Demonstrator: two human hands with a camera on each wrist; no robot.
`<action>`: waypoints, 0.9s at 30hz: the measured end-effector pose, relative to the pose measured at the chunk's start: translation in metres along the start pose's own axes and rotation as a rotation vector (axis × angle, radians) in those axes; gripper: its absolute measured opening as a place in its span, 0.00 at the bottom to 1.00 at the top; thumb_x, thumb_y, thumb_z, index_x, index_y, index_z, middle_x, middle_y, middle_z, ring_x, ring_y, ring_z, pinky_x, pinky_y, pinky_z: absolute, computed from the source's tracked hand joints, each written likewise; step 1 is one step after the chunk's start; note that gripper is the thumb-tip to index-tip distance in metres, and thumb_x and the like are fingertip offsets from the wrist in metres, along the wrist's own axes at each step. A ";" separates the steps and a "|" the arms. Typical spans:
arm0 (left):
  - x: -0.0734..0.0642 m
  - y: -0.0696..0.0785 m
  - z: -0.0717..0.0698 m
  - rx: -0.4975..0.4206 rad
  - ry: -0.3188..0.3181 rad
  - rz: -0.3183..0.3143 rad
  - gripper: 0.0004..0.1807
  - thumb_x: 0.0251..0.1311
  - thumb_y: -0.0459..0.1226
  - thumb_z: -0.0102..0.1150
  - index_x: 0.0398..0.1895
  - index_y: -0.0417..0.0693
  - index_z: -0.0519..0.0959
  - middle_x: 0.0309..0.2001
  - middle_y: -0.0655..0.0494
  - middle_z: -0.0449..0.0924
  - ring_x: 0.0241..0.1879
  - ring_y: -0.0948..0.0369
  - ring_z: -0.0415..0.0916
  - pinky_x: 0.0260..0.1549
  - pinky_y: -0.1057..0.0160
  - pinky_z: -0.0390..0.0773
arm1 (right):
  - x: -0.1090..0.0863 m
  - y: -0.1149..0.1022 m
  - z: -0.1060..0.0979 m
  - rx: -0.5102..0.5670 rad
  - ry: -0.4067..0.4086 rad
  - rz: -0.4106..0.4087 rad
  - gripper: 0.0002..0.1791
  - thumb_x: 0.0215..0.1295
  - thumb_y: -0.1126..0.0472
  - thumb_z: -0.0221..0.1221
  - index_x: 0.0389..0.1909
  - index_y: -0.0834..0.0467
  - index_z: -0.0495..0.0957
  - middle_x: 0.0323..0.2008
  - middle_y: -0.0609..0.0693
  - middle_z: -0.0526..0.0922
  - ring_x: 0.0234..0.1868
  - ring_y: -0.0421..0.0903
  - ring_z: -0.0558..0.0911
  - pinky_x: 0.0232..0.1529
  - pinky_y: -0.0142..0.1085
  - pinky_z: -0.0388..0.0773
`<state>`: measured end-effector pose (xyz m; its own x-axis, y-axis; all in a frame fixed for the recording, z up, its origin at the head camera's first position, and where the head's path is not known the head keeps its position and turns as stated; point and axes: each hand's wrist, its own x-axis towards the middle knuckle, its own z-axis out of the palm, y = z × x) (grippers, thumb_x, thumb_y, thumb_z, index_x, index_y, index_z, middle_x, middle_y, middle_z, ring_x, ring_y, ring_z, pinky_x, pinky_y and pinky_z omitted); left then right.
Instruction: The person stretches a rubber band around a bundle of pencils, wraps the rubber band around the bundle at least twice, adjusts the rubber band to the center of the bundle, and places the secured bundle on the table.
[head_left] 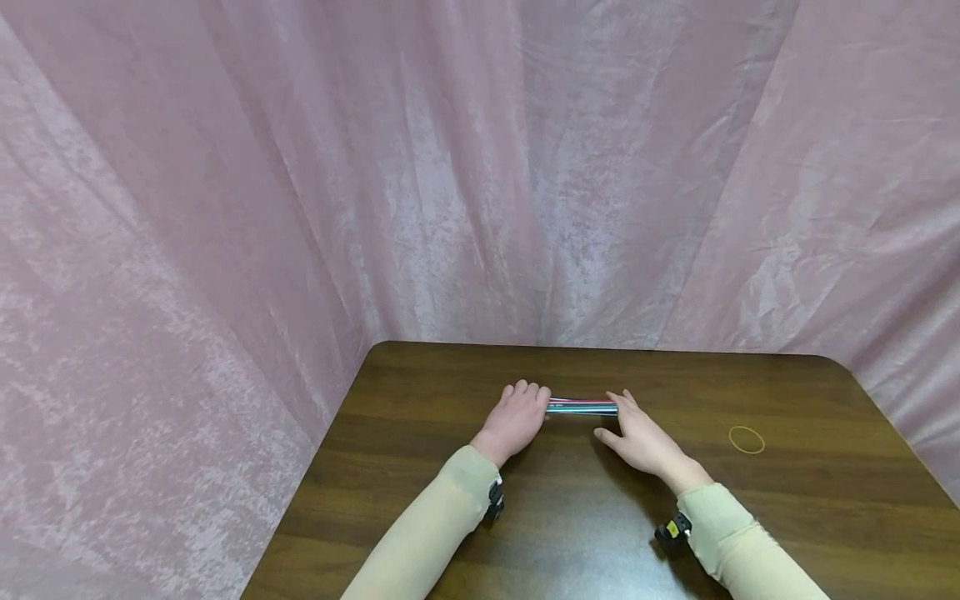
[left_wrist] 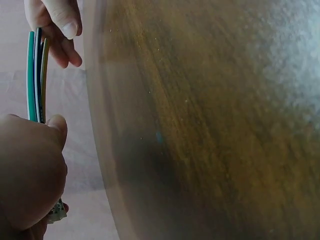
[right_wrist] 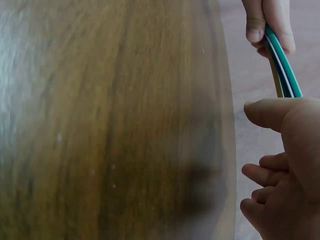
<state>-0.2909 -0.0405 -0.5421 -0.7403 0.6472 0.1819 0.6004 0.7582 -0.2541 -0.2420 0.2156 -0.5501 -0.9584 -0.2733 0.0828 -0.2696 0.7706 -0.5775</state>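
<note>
A bundle of slim, long coloured sticks, teal, pink and white with some dark ones, lies crosswise between the two hands. My left hand grips its left part from above, its fingers curled round it. In the left wrist view a pale, speckled end sticks out below that hand. At the bundle's other end is my right hand, its thumb spread away from the fingers. In the right wrist view the green and white sticks run from the left hand to behind the right thumb.
A thin yellow rubber band lies on the brown wooden table, to the right of the right hand. Pink velvety curtains hang behind the table and at its sides. Both wrists carry small black cameras.
</note>
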 end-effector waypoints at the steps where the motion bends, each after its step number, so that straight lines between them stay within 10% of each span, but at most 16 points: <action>1: 0.000 0.000 0.000 0.003 -0.003 0.001 0.13 0.82 0.47 0.55 0.55 0.48 0.73 0.44 0.56 0.78 0.45 0.56 0.70 0.47 0.58 0.71 | 0.000 -0.001 0.001 0.001 0.003 -0.001 0.42 0.78 0.54 0.62 0.79 0.75 0.55 0.78 0.76 0.58 0.81 0.72 0.51 0.74 0.66 0.57; 27: -0.004 0.004 0.005 0.068 0.019 -0.004 0.09 0.83 0.44 0.54 0.51 0.49 0.73 0.41 0.56 0.77 0.43 0.57 0.70 0.44 0.59 0.71 | -0.001 -0.003 0.009 0.019 -0.023 -0.001 0.40 0.75 0.56 0.64 0.69 0.85 0.63 0.78 0.77 0.56 0.81 0.76 0.46 0.76 0.66 0.51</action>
<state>-0.2870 -0.0405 -0.5483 -0.7367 0.6457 0.2006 0.5748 0.7543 -0.3171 -0.2397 0.2077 -0.5556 -0.9556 -0.2874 0.0651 -0.2687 0.7593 -0.5927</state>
